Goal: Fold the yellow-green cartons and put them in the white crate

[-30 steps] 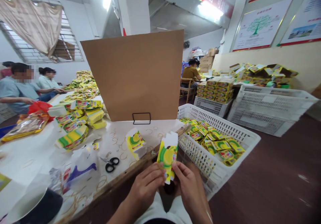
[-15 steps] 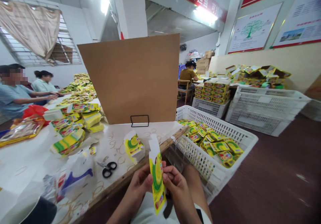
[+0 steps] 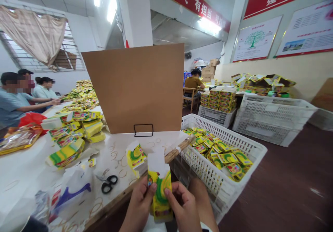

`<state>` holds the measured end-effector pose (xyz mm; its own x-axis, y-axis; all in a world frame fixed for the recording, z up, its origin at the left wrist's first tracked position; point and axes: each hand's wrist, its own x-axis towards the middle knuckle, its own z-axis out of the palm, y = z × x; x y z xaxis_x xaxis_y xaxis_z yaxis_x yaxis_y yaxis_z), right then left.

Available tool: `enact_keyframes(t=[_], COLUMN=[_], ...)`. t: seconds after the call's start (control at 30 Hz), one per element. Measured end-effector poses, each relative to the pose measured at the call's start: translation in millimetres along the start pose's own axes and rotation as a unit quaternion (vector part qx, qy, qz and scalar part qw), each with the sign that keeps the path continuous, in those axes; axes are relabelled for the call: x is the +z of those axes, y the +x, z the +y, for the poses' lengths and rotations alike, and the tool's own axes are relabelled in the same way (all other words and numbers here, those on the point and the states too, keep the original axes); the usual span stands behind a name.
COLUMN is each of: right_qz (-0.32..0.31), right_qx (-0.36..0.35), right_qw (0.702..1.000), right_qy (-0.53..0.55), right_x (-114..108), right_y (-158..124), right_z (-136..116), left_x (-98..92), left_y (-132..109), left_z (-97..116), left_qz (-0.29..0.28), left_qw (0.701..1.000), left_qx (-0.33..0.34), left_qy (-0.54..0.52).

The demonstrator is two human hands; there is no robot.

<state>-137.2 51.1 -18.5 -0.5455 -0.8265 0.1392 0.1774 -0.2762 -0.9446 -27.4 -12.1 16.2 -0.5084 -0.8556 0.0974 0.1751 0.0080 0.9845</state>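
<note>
Over my lap I hold a small yellow-and-green carton [image 3: 161,194], upright, its white end flap standing up at the top. My left hand [image 3: 142,199] grips its left edge between thumb and fingers. On the opposite edge, my right hand [image 3: 182,200] pinches the carton with the thumb on its front. Just beyond, at the table's edge, stands a stack of similar flat cartons [image 3: 136,157]. Black-handled scissors [image 3: 109,184] lie to the left of my left hand.
A white crate [image 3: 226,145] full of yellow cartons stands at right. A cardboard sheet [image 3: 135,89] stands upright behind a wire holder [image 3: 143,130]. Bundled cartons [image 3: 67,152], a plastic bag [image 3: 75,180] and rubber bands [image 3: 96,207] lie on the table. People sit at left and farther back.
The carton has turned from edge-on to showing its wide front and has opened out. Both hands have shifted with it. The view has tilted slightly upward.
</note>
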Motion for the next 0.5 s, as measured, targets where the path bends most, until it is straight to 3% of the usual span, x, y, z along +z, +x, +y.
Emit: enact_keyframes(t=[0.2, 0.37, 0.5], right_qz=[0.04, -0.048, -0.111], right_qx=[-0.082, -0.104, -0.098], right_qw=[0.995, 0.993, 0.989], right_qy=[-0.028, -0.031, -0.023], right_x=[-6, -11, -18], right_y=[5, 8, 10], right_z=[-7, -9, -13], left_x=[3.4, -3.4, -7.3], left_y=[0, -1, -6], left_z=[-2, 12, 16], left_qz=[-0.027, -0.112, -0.135], left_qw=[0.998, 0.993, 0.991], left_qx=[0.035, 0.023, -0.006], left_qy=[0.04, 0.031, -0.014])
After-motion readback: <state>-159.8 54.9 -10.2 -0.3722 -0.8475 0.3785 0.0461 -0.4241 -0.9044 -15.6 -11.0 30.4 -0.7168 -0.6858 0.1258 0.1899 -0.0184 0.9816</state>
